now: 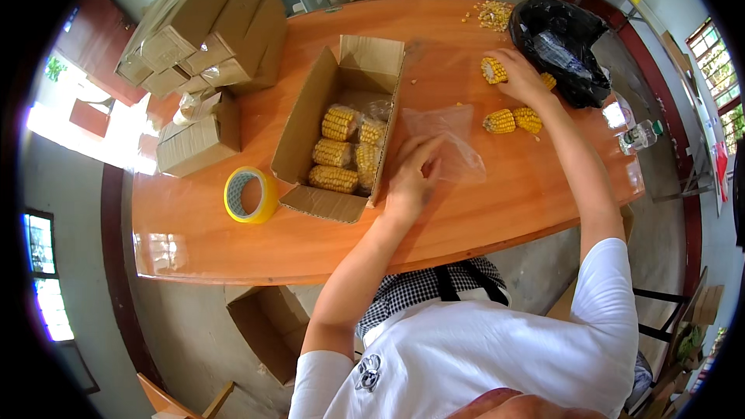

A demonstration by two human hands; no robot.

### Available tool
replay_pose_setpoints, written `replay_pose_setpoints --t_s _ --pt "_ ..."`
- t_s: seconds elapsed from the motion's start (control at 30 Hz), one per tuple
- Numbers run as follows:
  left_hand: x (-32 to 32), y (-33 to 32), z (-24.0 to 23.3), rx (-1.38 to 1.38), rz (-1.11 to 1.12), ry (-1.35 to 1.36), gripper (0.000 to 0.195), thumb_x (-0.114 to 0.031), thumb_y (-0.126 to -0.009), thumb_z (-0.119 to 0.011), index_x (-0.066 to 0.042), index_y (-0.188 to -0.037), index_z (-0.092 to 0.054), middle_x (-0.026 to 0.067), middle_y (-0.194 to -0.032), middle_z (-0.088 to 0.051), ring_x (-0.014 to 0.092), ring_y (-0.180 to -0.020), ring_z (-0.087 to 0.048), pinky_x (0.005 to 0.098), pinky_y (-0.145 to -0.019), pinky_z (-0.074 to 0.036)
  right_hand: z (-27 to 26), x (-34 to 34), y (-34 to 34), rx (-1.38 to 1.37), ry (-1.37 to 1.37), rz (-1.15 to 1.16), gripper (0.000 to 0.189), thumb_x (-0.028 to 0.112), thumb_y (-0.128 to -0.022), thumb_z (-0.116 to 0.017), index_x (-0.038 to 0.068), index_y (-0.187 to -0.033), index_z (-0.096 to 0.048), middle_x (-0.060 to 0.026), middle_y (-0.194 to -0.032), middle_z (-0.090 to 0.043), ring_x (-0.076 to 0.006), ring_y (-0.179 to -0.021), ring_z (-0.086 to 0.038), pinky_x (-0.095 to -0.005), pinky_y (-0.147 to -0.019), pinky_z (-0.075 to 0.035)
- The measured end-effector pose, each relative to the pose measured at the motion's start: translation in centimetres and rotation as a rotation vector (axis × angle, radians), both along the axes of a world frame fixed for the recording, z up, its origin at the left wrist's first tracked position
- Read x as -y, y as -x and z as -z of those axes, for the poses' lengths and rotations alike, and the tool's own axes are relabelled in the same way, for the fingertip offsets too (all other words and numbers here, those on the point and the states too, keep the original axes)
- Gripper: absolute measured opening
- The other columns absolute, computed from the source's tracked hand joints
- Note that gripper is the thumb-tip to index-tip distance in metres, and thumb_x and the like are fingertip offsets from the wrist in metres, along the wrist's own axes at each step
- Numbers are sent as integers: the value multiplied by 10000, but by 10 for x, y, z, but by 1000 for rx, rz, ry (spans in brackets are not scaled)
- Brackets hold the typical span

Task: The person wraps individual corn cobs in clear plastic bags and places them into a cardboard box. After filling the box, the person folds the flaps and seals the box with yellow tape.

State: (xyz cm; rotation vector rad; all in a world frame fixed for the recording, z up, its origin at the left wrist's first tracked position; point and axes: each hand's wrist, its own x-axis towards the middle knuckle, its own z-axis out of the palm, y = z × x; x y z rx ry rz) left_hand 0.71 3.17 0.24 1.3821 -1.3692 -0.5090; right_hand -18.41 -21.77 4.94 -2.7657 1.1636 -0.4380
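My right hand (520, 77) grips a cut piece of yellow corn cob (493, 71), its pale cut end facing left. Another corn piece (547, 81) shows partly behind that hand. Below it on the table, two more cob pieces, a left one (499, 121) and a right one (528, 120), lie side by side. My left hand (414, 170) has its bent fingers on a clear plastic bag (457, 154), which looks flat and holds no corn. Left of this hand stands an open cardboard box (307, 119) with several bagged corn pieces (332, 152) inside.
A roll of yellow tape (250, 195) lies left of the box. Stacked cartons (204, 29) and a small carton (201, 139) stand at the left. Loose kernels (493, 15), a black plastic bag (559, 49) and a clear bottle (640, 137) are to the right on the wooden table (233, 253).
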Motion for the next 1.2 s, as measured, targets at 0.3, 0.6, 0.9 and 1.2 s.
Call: replay_pose_setpoints --t_s 0.3,0.6,0.9,1.2 --pt "-4 3 2 31 21 20 431 68 -776 -615 -62 -1186 -613 101 -1030 -573 240 -808 -571 317 -684 -494 -70 -135 -23 456 -520 -269 631 221 -683 -824 74 -1248 -584 -41 -1167 -645 -118 -1008 -629 -270 -850 -487" --pt "1 2 7 30 39 -2 514 93 -708 -606 -35 -1205 -598 112 -1060 -577 272 -923 -557 335 -748 -489 -2 -172 -23 311 -294 -180 565 210 -660 -820 92 -1161 -587 -131 -1093 -637 -324 -997 -617 -386 -850 -510" --pt "0 -2 -2 44 80 -86 617 -13 -677 -726 -31 -1270 -557 115 -1160 -551 270 -997 -543 329 -777 -490 7 -173 -25 306 -162 -190 605 111 -682 -789 95 -1236 -545 -120 -1149 -597 -303 -1038 -589 -389 -873 -506" --pt "-1 0 -6 148 57 -24 624 -18 -699 -738 -48 -1292 -545 104 -1199 -539 272 -1068 -523 326 -809 -488 1 -170 0 494 -418 -100 631 23 -750 -728 101 -1319 -468 -76 -1104 -566 -171 -910 -578 -306 -777 -487"
